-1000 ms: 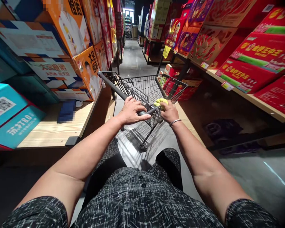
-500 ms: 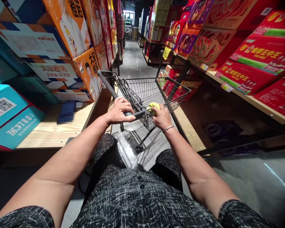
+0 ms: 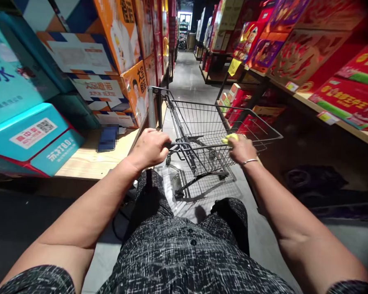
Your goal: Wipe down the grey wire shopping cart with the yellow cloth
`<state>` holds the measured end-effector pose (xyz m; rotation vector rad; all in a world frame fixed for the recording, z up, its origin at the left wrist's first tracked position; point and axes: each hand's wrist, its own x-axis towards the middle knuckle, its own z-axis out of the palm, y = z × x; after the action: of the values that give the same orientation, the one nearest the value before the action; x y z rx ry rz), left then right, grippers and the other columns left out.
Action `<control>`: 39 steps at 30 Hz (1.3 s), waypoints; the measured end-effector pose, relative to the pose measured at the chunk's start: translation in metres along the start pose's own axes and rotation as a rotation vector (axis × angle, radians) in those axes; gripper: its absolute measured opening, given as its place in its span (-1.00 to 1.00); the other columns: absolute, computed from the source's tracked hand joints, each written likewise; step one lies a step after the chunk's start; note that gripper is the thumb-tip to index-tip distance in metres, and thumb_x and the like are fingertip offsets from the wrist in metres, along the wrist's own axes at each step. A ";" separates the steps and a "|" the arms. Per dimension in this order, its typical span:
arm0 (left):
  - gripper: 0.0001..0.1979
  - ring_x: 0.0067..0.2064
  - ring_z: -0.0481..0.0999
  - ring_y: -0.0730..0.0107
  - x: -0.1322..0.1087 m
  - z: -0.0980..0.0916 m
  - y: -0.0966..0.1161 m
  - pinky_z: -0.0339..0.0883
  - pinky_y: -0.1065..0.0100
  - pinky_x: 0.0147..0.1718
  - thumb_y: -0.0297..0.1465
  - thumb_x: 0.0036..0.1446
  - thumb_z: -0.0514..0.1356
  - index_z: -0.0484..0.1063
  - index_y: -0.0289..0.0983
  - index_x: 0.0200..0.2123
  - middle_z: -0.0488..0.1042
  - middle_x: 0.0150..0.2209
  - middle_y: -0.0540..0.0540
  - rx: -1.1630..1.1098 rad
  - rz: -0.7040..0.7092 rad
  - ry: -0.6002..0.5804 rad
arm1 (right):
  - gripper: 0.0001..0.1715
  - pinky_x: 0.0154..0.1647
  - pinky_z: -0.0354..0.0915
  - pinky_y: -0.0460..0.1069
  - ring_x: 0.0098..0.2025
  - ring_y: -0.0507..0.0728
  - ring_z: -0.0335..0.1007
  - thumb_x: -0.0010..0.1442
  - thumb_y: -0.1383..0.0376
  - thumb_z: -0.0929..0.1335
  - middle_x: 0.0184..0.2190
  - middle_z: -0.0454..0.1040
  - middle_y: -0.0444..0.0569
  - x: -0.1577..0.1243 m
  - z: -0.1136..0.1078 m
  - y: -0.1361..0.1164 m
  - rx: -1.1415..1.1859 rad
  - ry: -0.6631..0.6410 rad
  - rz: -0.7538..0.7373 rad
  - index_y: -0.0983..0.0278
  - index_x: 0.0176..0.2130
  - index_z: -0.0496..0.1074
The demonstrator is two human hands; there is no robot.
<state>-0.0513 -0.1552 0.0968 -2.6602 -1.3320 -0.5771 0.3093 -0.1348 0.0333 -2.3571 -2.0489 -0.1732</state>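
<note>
Turned more side-on since the earlier frame: black wire-mesh shopping cart (image 3: pixel 199 159) with grey tubular handle (image 3: pixel 152 108), in polished grey aisle (image 3: pixel 190 73). Left hand (image 3: pixel 151 148): clenched round handle's near end. Right hand (image 3: pixel 243 150): grasping crumpled yellow cloth (image 3: pixel 230 139) against near rim. Work seemingly partway; far rim apparently left. Cart upright, open-topped.

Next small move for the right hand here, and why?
I'd slide the right hand, with the yellow cloth, a little along the cart's near rim toward its front corner. Hand and cloth are at that rim, which runs on past them, and the left hand is closed on the handle, so the cart should probably stay steady.
</note>
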 end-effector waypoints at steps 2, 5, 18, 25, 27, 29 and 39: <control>-0.72 -0.11 0.53 0.05 -0.005 0.005 0.017 0.20 0.00 0.13 -0.39 0.15 0.12 0.55 -0.29 -0.13 0.60 -0.19 -0.21 0.142 -0.055 -0.016 | -0.44 -0.22 0.26 0.07 -0.05 0.30 0.26 0.24 0.30 0.25 0.19 0.26 0.14 0.011 0.004 0.023 -0.030 -0.061 0.108 0.10 0.20 0.42; -0.52 0.02 0.44 -0.09 -0.008 0.016 0.037 0.12 -0.07 0.17 -0.22 0.20 0.18 0.44 -0.36 0.11 0.51 -0.01 -0.32 0.259 -0.107 -0.021 | -0.48 -0.23 0.26 0.08 -0.05 0.30 0.26 0.24 0.28 0.24 0.17 0.26 0.13 0.019 0.008 0.039 -0.066 -0.115 0.150 0.07 0.16 0.45; -0.35 0.29 0.20 -0.20 0.035 0.046 -0.019 -0.12 -0.06 0.31 0.04 0.15 0.22 0.40 -0.32 0.12 0.34 0.19 -0.33 0.140 -0.181 -0.039 | -0.49 -0.24 0.27 0.10 -0.10 0.30 0.32 0.23 0.24 0.24 0.08 0.28 0.21 0.008 0.015 0.024 -0.092 -0.090 0.156 0.15 0.14 0.44; -0.20 0.50 -0.22 -0.15 0.075 0.069 -0.053 -0.67 -0.05 0.41 0.06 0.21 0.11 0.23 -0.38 0.33 0.08 0.43 -0.33 0.039 -0.283 -0.067 | -0.47 -0.25 0.28 0.07 -0.07 0.31 0.37 0.27 0.20 0.23 0.08 0.30 0.21 -0.008 0.007 0.007 -0.164 -0.108 0.130 0.19 0.18 0.41; -0.15 0.52 -0.35 -0.14 0.085 0.075 -0.057 -0.70 -0.05 0.41 0.09 0.22 0.08 0.16 -0.37 0.38 -0.04 0.48 -0.29 -0.005 -0.329 -0.057 | -0.48 -0.25 0.28 0.06 -0.07 0.32 0.39 0.27 0.20 0.23 0.07 0.32 0.21 -0.009 0.004 0.003 -0.186 -0.124 0.120 0.18 0.18 0.41; -0.08 0.52 -0.47 -0.13 0.095 0.080 -0.059 -0.70 -0.04 0.42 0.13 0.20 0.09 0.09 -0.36 0.43 -0.16 0.51 -0.26 -0.036 -0.375 -0.042 | -0.47 -0.25 0.29 0.07 -0.07 0.33 0.41 0.27 0.19 0.23 0.07 0.33 0.20 -0.010 0.001 0.000 -0.202 -0.143 0.109 0.16 0.19 0.40; 0.05 0.48 -0.73 0.07 0.146 0.108 -0.079 -0.68 0.06 0.43 0.16 0.14 0.16 -0.09 -0.34 0.48 -0.34 0.54 -0.20 -0.179 -0.487 0.011 | -0.46 -0.27 0.30 0.06 -0.15 0.28 0.50 0.24 0.16 0.26 0.05 0.41 0.16 0.001 -0.014 -0.004 -0.181 -0.277 0.012 0.17 0.17 0.44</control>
<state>-0.0032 0.0307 0.0478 -2.4472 -2.0295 -0.7901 0.3044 -0.1345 0.0472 -2.6330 -2.2210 -0.0329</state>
